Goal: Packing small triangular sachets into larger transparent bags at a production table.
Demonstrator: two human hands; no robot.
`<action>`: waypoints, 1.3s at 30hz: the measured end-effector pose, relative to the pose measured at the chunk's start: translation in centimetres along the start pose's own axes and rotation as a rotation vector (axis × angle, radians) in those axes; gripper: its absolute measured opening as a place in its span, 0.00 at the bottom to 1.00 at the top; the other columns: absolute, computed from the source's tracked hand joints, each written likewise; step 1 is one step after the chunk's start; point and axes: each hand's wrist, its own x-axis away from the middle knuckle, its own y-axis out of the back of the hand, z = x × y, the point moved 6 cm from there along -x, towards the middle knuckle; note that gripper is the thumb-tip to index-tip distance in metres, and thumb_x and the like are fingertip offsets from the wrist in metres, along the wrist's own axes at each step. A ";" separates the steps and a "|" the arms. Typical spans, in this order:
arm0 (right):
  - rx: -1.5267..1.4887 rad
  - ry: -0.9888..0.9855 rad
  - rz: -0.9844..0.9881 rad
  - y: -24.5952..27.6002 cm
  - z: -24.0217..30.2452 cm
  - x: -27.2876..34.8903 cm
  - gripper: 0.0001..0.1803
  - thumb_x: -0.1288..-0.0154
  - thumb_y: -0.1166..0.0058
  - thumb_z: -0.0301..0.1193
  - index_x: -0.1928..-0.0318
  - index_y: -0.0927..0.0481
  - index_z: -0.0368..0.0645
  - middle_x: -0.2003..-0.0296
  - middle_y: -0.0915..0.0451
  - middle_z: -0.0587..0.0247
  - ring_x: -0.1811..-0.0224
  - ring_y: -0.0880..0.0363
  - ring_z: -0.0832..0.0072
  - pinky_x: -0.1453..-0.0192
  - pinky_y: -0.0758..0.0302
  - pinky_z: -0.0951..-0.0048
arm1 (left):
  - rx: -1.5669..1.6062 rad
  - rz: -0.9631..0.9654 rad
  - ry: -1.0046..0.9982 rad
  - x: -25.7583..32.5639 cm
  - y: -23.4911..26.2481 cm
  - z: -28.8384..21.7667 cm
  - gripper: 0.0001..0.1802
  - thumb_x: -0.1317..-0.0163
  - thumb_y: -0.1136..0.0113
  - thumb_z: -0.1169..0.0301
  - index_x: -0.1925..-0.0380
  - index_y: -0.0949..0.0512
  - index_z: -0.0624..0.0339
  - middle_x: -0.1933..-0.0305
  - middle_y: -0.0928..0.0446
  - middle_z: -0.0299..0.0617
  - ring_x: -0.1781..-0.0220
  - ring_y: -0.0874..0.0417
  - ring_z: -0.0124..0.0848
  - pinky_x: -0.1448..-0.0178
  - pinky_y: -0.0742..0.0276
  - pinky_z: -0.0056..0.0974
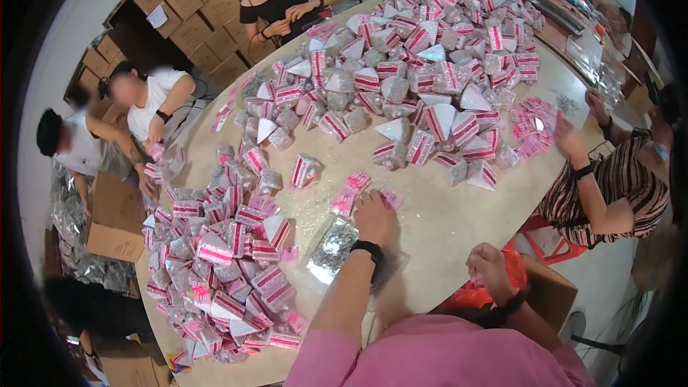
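Left hand (374, 216) rests on the table (430, 222), touching labels (352, 191) ahead of it, a bag (333, 249) just left. Right hand (489, 266) off the edge. Packet heaps lie far (416, 64) and left (222, 272).

At the centre of the frame, the person's left hand (375, 216) rests on small pink packets (351, 191) on a pale table (444, 222), beside a clear bag of silvery bits (333, 247). The right hand (489, 269) hangs closed (contents hidden) at the table's lower right edge. Heaps of pink-and-white wrapped packs (215, 258) fill the lower left and upper centre, with stacked cartons (183, 0) in the upper left.
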 end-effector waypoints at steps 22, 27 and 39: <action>-0.141 0.211 0.308 -8.1 10.3 0.1 0.03 0.40 0.46 0.22 0.65 0.26 0.39 0.72 0.24 0.67 0.73 0.25 0.83 0.69 0.27 0.80 | 2.137 0.445 0.460 8.1 8.9 -3.8 0.28 0.38 0.48 0.76 0.37 0.40 0.63 0.48 0.27 0.50 0.47 0.23 0.40 0.44 0.23 0.46; -0.154 0.253 0.330 -9.5 10.8 1.7 0.03 0.38 0.46 0.24 0.65 0.26 0.39 0.73 0.25 0.70 0.73 0.26 0.84 0.68 0.27 0.80 | 2.073 0.302 0.400 9.9 11.0 -4.1 0.28 0.40 0.46 0.77 0.39 0.39 0.63 0.45 0.29 0.52 0.45 0.24 0.43 0.42 0.24 0.46; -0.503 0.120 0.416 -12.0 10.0 2.3 0.03 0.36 0.48 0.26 0.64 0.28 0.41 0.73 0.26 0.67 0.74 0.27 0.79 0.68 0.30 0.77 | 1.883 0.228 0.299 12.8 11.4 -4.0 0.27 0.46 0.42 0.81 0.45 0.35 0.59 0.47 0.28 0.43 0.45 0.24 0.37 0.41 0.26 0.42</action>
